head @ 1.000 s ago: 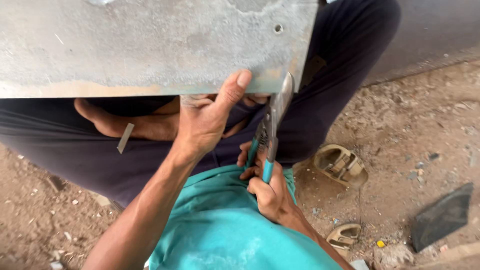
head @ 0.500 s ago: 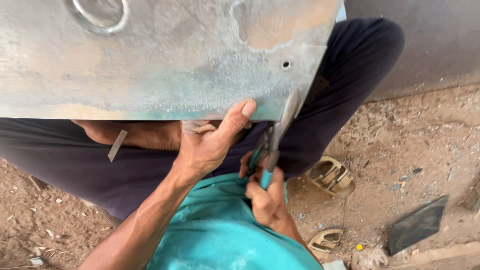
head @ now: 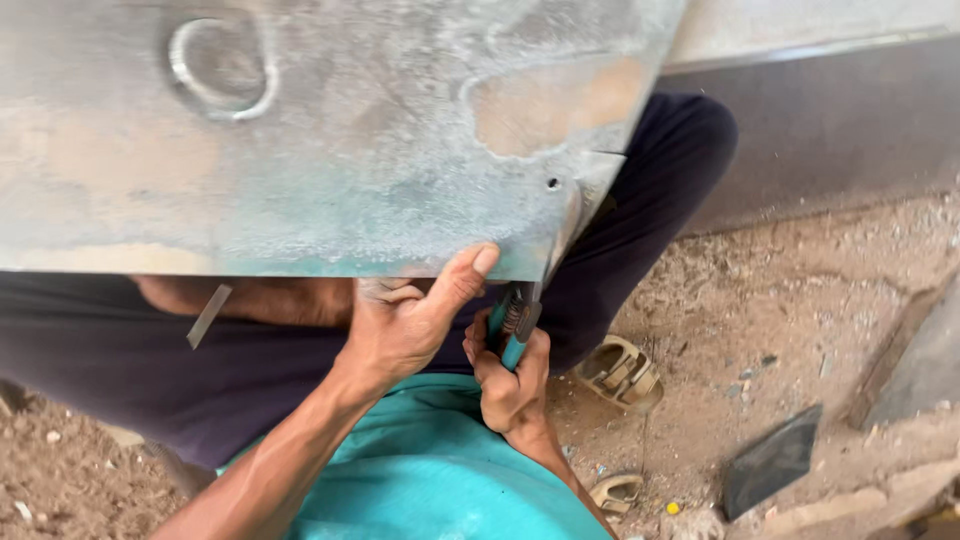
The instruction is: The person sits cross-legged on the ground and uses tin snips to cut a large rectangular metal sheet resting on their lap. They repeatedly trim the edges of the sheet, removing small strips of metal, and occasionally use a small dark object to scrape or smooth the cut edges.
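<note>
**Snips at the edge of a worn metal sheet**

A large, weathered metal sheet (head: pixel 330 140) fills the upper part of the view, its surface mottled grey, green and rust-orange, with a raised ring pressed into it near the top left and a small hole close to its lower right corner. It lies across the lap of a person who sits low over the dirt ground (head: pixel 780 300) in dark trousers and a teal shirt.

The left hand (head: pixel 405 325) grips the sheet's lower edge: the thumb lies flat on the top face, pointing up and to the right, while the curled fingers wrap underneath. The hand is closed firmly on the metal.

Just to the right of it, the right hand (head: pixel 510 385) is wrapped tight around the teal handles of a pair of tin snips (head: pixel 520 320). The blades reach up along a cut at the sheet's right-hand edge, beside the small hole; how far the blades are parted cannot be told, since the sheet covers them.

A narrow metal strip (head: pixel 208 316) hangs below the sheet's lower edge on the left, against the dark trousers. On the ground to the right lie two tan sandals (head: pixel 620 372), one near the knee and one lower down, and a dark flat offcut (head: pixel 770 460) well apart from the hands.
</note>
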